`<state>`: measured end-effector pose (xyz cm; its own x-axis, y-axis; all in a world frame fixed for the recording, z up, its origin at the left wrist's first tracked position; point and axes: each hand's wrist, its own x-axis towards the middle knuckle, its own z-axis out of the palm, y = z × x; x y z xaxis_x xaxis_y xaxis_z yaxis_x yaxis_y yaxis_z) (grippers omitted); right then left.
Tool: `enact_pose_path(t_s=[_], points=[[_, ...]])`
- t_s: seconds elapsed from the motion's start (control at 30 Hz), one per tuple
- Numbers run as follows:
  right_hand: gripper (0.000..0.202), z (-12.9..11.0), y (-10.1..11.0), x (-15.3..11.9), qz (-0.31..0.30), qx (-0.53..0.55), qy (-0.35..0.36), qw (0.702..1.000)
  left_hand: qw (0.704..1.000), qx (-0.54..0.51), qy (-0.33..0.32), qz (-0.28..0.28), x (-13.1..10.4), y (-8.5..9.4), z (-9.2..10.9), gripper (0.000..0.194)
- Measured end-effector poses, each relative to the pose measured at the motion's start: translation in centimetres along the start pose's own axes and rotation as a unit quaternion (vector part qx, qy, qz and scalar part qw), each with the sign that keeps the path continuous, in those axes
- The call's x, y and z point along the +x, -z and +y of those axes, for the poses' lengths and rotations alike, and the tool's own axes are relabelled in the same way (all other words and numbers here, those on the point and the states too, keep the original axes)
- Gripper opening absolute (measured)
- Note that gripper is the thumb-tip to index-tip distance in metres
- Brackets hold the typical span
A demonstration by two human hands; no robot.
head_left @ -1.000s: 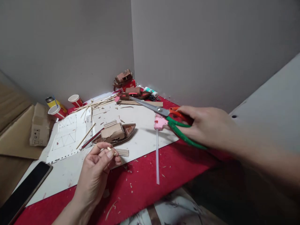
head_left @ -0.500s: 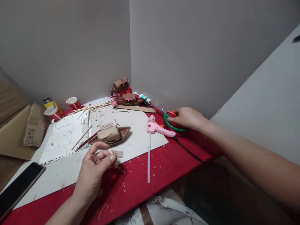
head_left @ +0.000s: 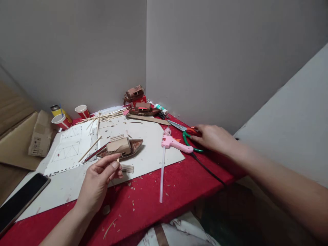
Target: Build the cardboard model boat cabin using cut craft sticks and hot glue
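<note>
My left hand (head_left: 104,174) pinches a short thin wooden stick (head_left: 118,160) between thumb and fingertips, just in front of a small cardboard boat (head_left: 120,146). To the right, my right hand (head_left: 211,136) has its thumb and fingers at the orange handle of the scissors (head_left: 182,127), partly hiding that handle. The green handle loop lies in view against the red cloth, and the blades point to the far left. A pink glue gun (head_left: 176,143) with a long clear glue stick (head_left: 162,177) in it lies left of the scissors.
Finished-looking brown model boats (head_left: 143,108) stand at the back corner by the wall. Several thin sticks (head_left: 110,116) and a drawing sheet (head_left: 68,147) lie on white board. Paper cups (head_left: 61,121), a phone (head_left: 24,201) and a cardboard box (head_left: 19,136) are on the left.
The scissors have shifted slightly toward me and lie flatter. My right hand has drawn back a little to the right. My left hand has moved slightly left, still pinching the stick.
</note>
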<state>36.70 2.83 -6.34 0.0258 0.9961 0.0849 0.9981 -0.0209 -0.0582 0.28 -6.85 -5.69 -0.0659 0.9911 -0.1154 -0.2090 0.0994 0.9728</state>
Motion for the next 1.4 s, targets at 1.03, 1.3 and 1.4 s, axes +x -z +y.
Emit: enact_pose_path(t_s=[1.03,1.3,1.4], points=[[0.014,-15.8,-0.4,-3.9,0.021,0.365,0.472,0.802,0.992,0.102,-0.002,-0.068,-1.0,0.4,-1.3,0.032],[0.013,-16.4,-0.6,-3.5,0.034,0.518,0.355,0.778,0.949,0.225,-0.188,0.113,0.8,1.4,0.0,0.008],[0.009,-17.0,-1.2,-4.1,0.045,0.535,0.311,0.785,0.938,0.230,-0.228,0.126,1.3,1.4,0.1,0.008]])
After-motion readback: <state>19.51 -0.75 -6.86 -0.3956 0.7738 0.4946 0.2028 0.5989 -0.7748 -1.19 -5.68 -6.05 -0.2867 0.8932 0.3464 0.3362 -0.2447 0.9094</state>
